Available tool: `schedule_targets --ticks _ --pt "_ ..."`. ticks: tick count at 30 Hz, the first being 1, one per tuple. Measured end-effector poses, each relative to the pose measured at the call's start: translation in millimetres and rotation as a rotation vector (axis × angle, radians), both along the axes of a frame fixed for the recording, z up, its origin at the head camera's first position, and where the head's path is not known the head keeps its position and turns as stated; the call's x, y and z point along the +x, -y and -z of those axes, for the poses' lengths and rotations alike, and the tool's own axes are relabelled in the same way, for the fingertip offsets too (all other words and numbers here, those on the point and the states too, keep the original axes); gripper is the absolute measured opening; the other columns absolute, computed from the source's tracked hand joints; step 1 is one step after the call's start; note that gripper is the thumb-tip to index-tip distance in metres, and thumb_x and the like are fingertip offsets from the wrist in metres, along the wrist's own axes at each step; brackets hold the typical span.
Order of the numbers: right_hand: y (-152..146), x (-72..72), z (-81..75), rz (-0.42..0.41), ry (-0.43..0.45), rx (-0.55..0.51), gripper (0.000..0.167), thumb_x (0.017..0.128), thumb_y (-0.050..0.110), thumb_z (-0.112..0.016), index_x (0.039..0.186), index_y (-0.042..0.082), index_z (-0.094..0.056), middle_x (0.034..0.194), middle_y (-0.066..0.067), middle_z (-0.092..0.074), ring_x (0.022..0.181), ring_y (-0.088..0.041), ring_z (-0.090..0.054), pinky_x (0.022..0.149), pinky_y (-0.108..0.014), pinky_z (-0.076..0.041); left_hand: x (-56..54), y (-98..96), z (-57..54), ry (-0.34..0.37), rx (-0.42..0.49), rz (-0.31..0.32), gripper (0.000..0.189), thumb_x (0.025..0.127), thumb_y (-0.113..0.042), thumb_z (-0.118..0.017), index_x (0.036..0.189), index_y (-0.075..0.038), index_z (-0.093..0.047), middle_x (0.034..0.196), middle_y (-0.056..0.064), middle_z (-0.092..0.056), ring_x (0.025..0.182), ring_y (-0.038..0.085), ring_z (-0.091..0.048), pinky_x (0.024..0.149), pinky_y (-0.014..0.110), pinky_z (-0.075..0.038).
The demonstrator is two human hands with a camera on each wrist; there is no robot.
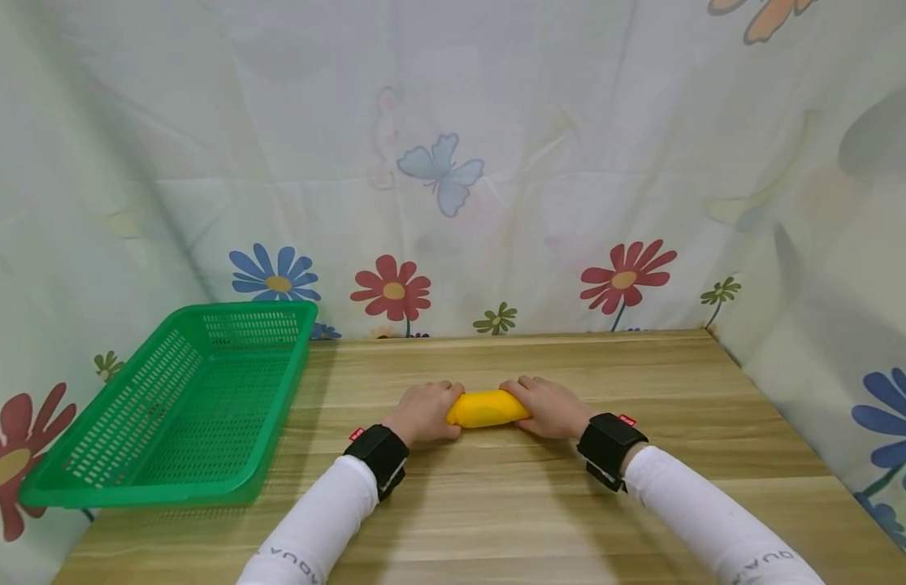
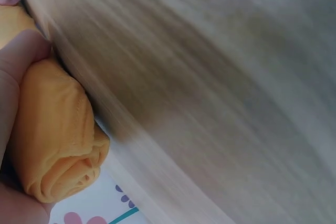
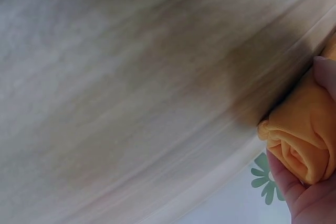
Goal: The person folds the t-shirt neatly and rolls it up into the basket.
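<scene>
A rolled-up yellow cloth (image 1: 487, 409) lies crosswise on the wooden table, with a hand at each end. My left hand (image 1: 426, 410) grips its left end, the thumb on the near side and the fingers over the far side. At the other end my right hand (image 1: 550, 408) holds the roll in the same way. In the left wrist view the spiral end of the cloth roll (image 2: 55, 129) shows between thumb and palm. The right wrist view shows the opposite coiled end of the roll (image 3: 302, 140), with fingers underneath it.
A green plastic basket (image 1: 283, 406) with slotted walls stands on the left of the wooden table (image 1: 496, 520). Behind and at both sides hangs a pale curtain (image 1: 526, 244) printed with flowers and a butterfly. Black bands (image 1: 380, 457) circle both wrists over white sleeves.
</scene>
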State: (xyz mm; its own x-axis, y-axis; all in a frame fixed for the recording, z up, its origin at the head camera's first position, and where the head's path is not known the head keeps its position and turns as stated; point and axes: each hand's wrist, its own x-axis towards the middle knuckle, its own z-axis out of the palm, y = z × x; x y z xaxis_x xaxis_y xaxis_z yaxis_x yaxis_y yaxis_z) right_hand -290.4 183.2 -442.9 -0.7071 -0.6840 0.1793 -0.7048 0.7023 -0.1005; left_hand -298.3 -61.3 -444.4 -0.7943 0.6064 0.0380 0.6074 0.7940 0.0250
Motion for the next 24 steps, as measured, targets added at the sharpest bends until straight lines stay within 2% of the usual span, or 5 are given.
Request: schedule_targets --ticks 9,17,24 --pt "0.3 0.9 -0.3 0.002 0.012 -0.003 0.054 0.078 0.026 -0.073 0.124 0.012 -0.049 0.105 -0.005 -0.057 0.090 -0.019 -0.055 0.086 -0.039 -0.048 0.9 1.3 2.3 -0.018 0.026 0.025 0.046 0.073 -0.039 -0.071 0.107 -0.013 -0.054 0.087 -0.003 -0.058 0.070 0.013 -0.049 0.065 0.027 -0.043" --pt "0.5 3.2 -7.1 -0.002 0.012 -0.020 0.055 0.076 0.022 -0.076 0.124 0.011 -0.050 0.105 -0.005 -0.057 0.091 -0.021 -0.055 0.086 -0.041 -0.047 3.1 1.8 -0.5 -0.013 0.036 0.013 0.046 0.074 -0.039 -0.070 0.109 -0.013 -0.054 0.089 -0.003 -0.059 0.070 0.012 -0.049 0.066 0.027 -0.043" --pt "-0.8 6.1 -12.1 -0.015 -0.010 -0.024 0.060 0.077 0.023 -0.075 0.129 0.011 -0.048 0.111 -0.008 -0.056 0.097 -0.024 -0.055 0.090 -0.044 -0.045 6.9 3.1 -4.4 -0.010 0.074 -0.008 0.045 0.074 -0.039 -0.070 0.108 -0.014 -0.055 0.087 -0.005 -0.058 0.069 0.012 -0.049 0.065 0.025 -0.043"
